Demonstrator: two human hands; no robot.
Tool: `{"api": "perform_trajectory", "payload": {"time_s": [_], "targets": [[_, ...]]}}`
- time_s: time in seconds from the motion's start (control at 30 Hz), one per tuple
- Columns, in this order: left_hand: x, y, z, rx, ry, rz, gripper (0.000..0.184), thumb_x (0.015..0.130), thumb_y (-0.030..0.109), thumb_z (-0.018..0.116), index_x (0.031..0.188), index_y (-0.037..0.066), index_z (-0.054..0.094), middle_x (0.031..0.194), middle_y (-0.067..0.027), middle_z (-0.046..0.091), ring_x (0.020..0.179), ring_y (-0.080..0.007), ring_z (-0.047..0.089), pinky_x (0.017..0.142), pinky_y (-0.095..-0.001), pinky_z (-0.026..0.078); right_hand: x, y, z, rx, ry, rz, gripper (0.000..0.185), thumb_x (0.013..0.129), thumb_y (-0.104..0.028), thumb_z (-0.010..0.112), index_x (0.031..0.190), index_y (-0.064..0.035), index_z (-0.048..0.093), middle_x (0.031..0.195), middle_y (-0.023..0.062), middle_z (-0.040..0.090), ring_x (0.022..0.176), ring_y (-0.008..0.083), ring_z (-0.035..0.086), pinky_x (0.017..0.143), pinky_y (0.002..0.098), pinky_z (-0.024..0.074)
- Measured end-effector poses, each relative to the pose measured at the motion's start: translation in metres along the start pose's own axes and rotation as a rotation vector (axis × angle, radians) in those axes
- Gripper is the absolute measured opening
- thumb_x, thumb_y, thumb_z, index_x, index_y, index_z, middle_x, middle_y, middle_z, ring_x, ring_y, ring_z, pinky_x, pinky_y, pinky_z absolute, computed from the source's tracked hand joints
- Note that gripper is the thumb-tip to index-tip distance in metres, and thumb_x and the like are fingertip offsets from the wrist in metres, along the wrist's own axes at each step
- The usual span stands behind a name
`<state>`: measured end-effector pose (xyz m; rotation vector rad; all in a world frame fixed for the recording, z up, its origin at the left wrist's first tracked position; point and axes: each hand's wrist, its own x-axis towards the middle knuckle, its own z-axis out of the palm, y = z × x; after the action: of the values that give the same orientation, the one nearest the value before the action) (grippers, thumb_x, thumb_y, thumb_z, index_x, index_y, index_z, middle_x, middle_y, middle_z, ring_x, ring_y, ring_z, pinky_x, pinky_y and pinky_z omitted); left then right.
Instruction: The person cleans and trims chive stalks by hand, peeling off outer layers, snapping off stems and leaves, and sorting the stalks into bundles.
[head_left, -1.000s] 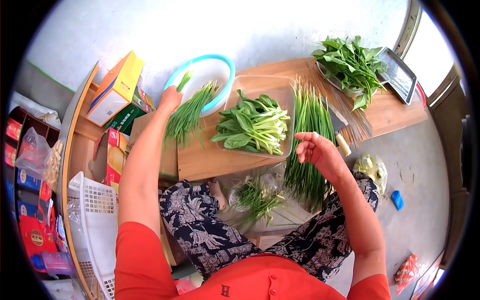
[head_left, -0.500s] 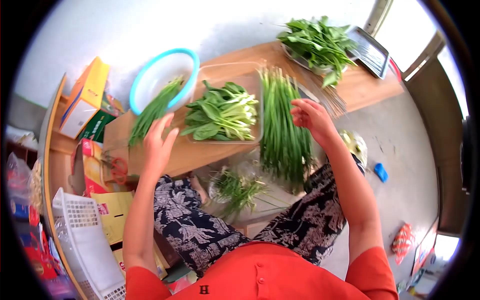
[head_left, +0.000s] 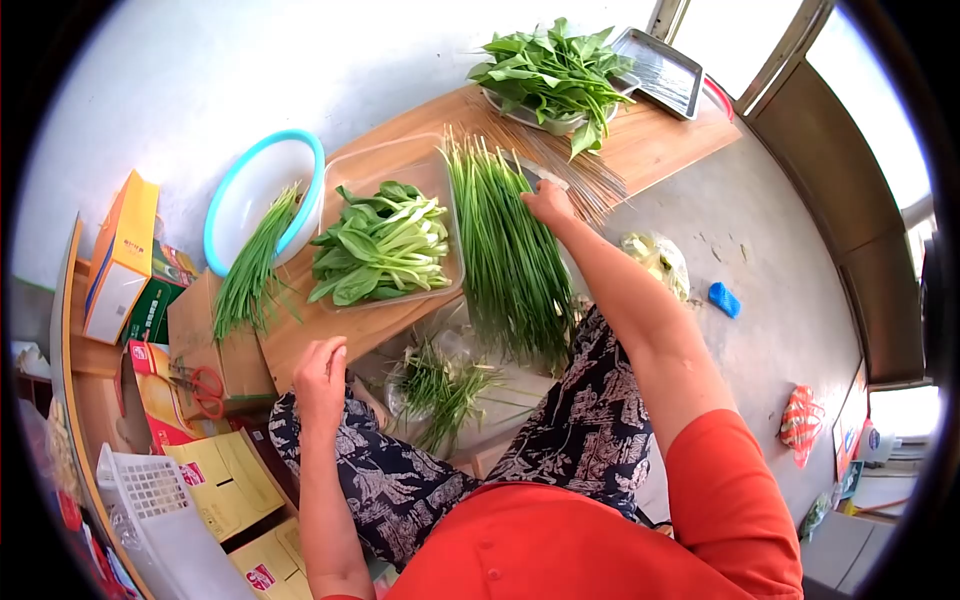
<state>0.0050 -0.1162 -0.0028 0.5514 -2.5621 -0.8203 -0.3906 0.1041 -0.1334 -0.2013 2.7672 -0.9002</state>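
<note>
My right hand (head_left: 548,203) reaches to the right edge of a long bunch of garlic chives (head_left: 505,250) lying across the table edge. Its fingers are closed beside a flat grey blade-like object (head_left: 540,172); what they grip is hidden. My left hand (head_left: 320,385) hovers over my left thigh, fingers curled together, with nothing visible in it. Left of the chives, a clear plastic tray (head_left: 457,250) holds leafy greens (head_left: 380,245). A smaller chive bunch (head_left: 255,265) leans out of a blue-rimmed basin (head_left: 217,215).
On the wooden table (head_left: 665,150) are thin sticks (head_left: 575,165), a heap of leaves (head_left: 555,75) and a metal tray (head_left: 665,70). Chive scraps (head_left: 440,395) lie below, between my legs. Red-handled scissors (head_left: 207,392), boxes (head_left: 225,480) and a white basket (head_left: 165,520) stand left.
My left hand has drawn back from the small chive bunch to above my thigh, its fingers curling. My right hand has reached forward beside the large bunch. The view has shifted to the right.
</note>
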Motion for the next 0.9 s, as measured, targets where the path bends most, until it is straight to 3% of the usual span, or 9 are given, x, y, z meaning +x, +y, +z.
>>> {"api": "perform_trajectory", "payload": {"time_s": [0.13,0.23,0.33,0.37,0.43,0.57,0.77,0.83,0.9], "targets": [[0.002,-0.001,0.007,-0.012,-0.045,0.022,0.011,0.086,0.005,0.058,0.095,0.001,0.063,0.079,-0.013,0.058,0.068,-0.0265,0.058,0.063,-0.0331,0.046,-0.003,-0.022,0.002,-0.025,-0.04,0.109,0.059,0.075,-0.047,0.068,0.113,-0.0035,0.058,0.116,0.0192,0.061,0.11,0.0334,0.057,0.092,0.0428,0.0464],[0.004,-0.001,0.011,-0.008,-0.06,0.028,0.011,0.085,0.005,0.058,0.094,0.001,0.063,0.078,-0.0127,0.059,0.068,-0.0264,0.058,0.063,-0.0333,0.045,0.001,-0.021,0.012,0.002,-0.036,0.086,0.053,0.07,-0.05,0.071,0.089,-0.0011,0.066,0.1,0.0192,0.066,0.098,0.0329,0.062,0.084,0.042,0.0478],[0.004,0.001,0.012,-0.017,-0.074,0.02,0.01,0.085,0.005,0.058,0.094,0.001,0.063,0.078,-0.0127,0.058,0.067,-0.0267,0.058,0.062,-0.0335,0.045,0.009,-0.02,0.023,0.021,-0.032,0.081,0.05,0.067,-0.047,0.074,0.084,-0.0008,0.067,0.095,0.0183,0.067,0.092,0.0319,0.063,0.082,0.0408,0.0488],[0.004,0.001,0.012,-0.015,-0.08,0.02,0.01,0.085,0.005,0.058,0.094,0.001,0.063,0.078,-0.0127,0.058,0.067,-0.0267,0.058,0.062,-0.0335,0.045,0.014,-0.02,0.026,0.023,-0.034,0.087,0.05,0.067,-0.047,0.074,0.084,-0.0008,0.067,0.095,0.0183,0.067,0.092,0.0319,0.063,0.082,0.0408,0.0488],[0.003,0.0,0.014,0.008,-0.11,0.013,0.011,0.085,0.005,0.058,0.094,0.001,0.063,0.078,-0.0131,0.058,0.067,-0.0273,0.058,0.062,-0.0338,0.045,0.02,-0.021,0.025,0.036,-0.12,0.103,0.054,0.068,-0.04,0.076,0.105,-0.002,0.065,0.112,0.0191,0.063,0.106,0.0329,0.06,0.09,0.0397,0.0479],[0.003,-0.002,0.016,0.002,-0.137,0.028,0.011,0.085,0.006,0.058,0.094,0.001,0.062,0.079,-0.0138,0.059,0.067,-0.0282,0.057,0.063,-0.0341,0.045,0.02,-0.016,0.03,0.169,0.062,0.088,0.05,0.065,-0.031,0.074,0.101,0.0026,0.064,0.103,0.0229,0.064,0.101,0.0351,0.061,0.087,0.0398,0.0488],[0.002,-0.003,0.018,-0.003,-0.166,0.013,0.011,0.085,0.007,0.058,0.093,0.001,0.063,0.079,-0.0148,0.059,0.068,-0.0299,0.057,0.064,-0.0349,0.045,0.017,-0.01,0.021,0.453,0.067,0.18,0.053,0.06,-0.033,0.078,0.092,0.0067,0.064,0.091,0.0218,0.067,0.092,0.0328,0.064,0.081,0.0375,0.0497],[0.001,-0.005,0.019,0.032,-0.191,0.004,0.011,0.085,0.008,0.058,0.092,0.001,0.063,0.079,-0.0151,0.059,0.069,-0.0312,0.058,0.064,-0.0356,0.045,0.022,-0.005,0.016,0.445,-0.202,0.223,0.044,0.066,-0.031,0.078,0.088,0.0046,0.066,0.081,0.0143,0.066,0.076,0.0221,0.063,0.069,0.0341,0.0486],[-0.001,-0.006,0.02,0.038,-0.201,0.004,0.011,0.084,0.008,0.058,0.092,0.002,0.063,0.08,-0.0152,0.059,0.07,-0.0317,0.058,0.065,-0.036,0.045,0.03,0.003,0.036,0.444,-0.07,0.209,0.038,0.067,-0.031,0.079,0.081,0.0028,0.068,0.073,0.0123,0.065,0.065,0.0211,0.06,0.062,0.0337,0.0474]]}}
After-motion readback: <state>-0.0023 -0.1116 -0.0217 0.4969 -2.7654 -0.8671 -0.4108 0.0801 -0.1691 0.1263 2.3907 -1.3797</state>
